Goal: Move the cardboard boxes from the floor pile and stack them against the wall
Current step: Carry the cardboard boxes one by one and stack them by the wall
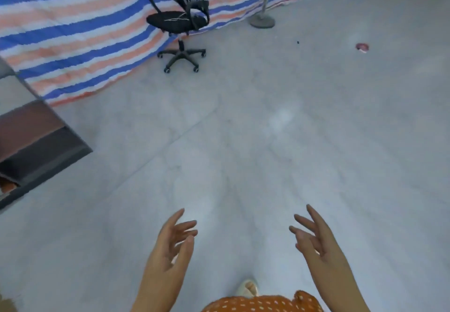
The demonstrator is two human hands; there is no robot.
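My left hand (174, 241) and my right hand (313, 236) are held out in front of me over bare grey floor, palms facing each other, fingers spread, nothing in either. No cardboard box shows clearly in this view. A brownish corner (6, 304) at the bottom left edge could be cardboard, but I cannot tell.
A black office chair (180, 19) stands ahead by a blue, white and orange striped tarp (73, 31). A pole on a round base (262, 20) is to its right. Dark shelving (36, 138) juts in from the left. A small pink scrap (362, 47) lies at far right.
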